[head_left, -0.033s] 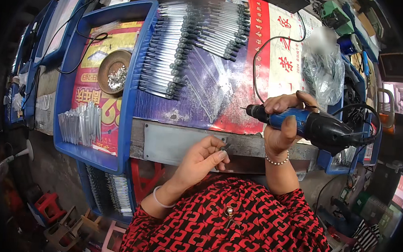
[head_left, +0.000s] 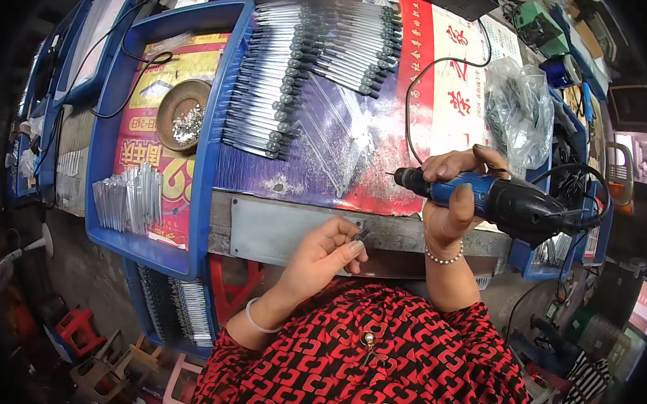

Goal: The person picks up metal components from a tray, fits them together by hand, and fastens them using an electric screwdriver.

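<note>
My right hand (head_left: 447,213) grips a blue and black corded power tool (head_left: 505,200) held level, its thin tip pointing left over the bench's front edge. My left hand (head_left: 324,257) pinches a small dark metal piece (head_left: 361,235) against the grey metal plate (head_left: 277,225) fixed along the bench front, a little below and left of the tool's tip. Rows of slim metal parts with dark grey ends (head_left: 286,81) lie on a purple and red printed sheet (head_left: 356,152) behind.
A blue tray (head_left: 108,144) at left holds a brown bowl of small metal bits (head_left: 183,116) and a bundle of metal strips (head_left: 127,197). A clear plastic bag (head_left: 518,110) lies at the right. More blue trays, cables and stools surround the bench.
</note>
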Demonstrator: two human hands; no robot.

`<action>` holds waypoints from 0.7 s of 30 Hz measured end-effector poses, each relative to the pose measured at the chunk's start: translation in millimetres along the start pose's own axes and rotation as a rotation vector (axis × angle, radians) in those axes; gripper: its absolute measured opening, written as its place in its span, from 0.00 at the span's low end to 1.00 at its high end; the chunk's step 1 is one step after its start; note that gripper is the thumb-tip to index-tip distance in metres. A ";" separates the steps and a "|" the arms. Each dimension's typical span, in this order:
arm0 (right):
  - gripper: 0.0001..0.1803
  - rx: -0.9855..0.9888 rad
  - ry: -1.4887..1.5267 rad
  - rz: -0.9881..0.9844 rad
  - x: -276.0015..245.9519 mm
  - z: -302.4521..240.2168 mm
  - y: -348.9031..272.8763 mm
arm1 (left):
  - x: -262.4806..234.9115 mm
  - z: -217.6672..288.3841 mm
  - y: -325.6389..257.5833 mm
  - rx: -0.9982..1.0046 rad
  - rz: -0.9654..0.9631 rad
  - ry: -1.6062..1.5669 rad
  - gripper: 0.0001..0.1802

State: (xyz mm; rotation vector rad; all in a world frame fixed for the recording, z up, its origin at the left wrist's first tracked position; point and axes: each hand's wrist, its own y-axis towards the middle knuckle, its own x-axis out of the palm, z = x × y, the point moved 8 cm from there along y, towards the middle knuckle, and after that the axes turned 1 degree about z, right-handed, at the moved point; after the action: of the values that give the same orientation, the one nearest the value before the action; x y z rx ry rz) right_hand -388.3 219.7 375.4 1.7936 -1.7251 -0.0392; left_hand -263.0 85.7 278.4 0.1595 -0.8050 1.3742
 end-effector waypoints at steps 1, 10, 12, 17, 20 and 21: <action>0.28 0.018 -0.001 -0.010 0.9 3.3 -0.6 | -0.8 0.1 0.5 -0.001 0.002 -0.003 0.07; 0.27 0.055 -0.129 -0.002 1.0 5.5 -2.6 | -1.6 -4.2 19.6 -0.014 0.098 -0.185 0.08; 0.30 0.076 0.046 0.029 1.8 -4.3 -3.5 | -2.9 -2.1 27.5 -0.018 0.179 -0.226 0.11; 0.32 0.100 0.106 -0.006 13.1 -39.5 -4.3 | 5.1 -3.7 46.0 -0.120 0.140 -0.305 0.14; 0.31 0.106 0.133 -0.109 19.6 -47.9 -6.1 | 8.1 -12.4 48.2 -0.189 0.084 -0.353 0.13; 0.31 0.117 0.113 -0.140 21.7 -51.3 -5.7 | 10.2 -15.3 48.8 -0.215 0.068 -0.353 0.13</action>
State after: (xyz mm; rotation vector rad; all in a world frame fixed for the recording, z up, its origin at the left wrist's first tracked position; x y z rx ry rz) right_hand -357.6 221.1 422.3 1.9610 -1.5486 0.1046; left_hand -301.2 113.4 256.4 0.2117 -1.2568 1.3304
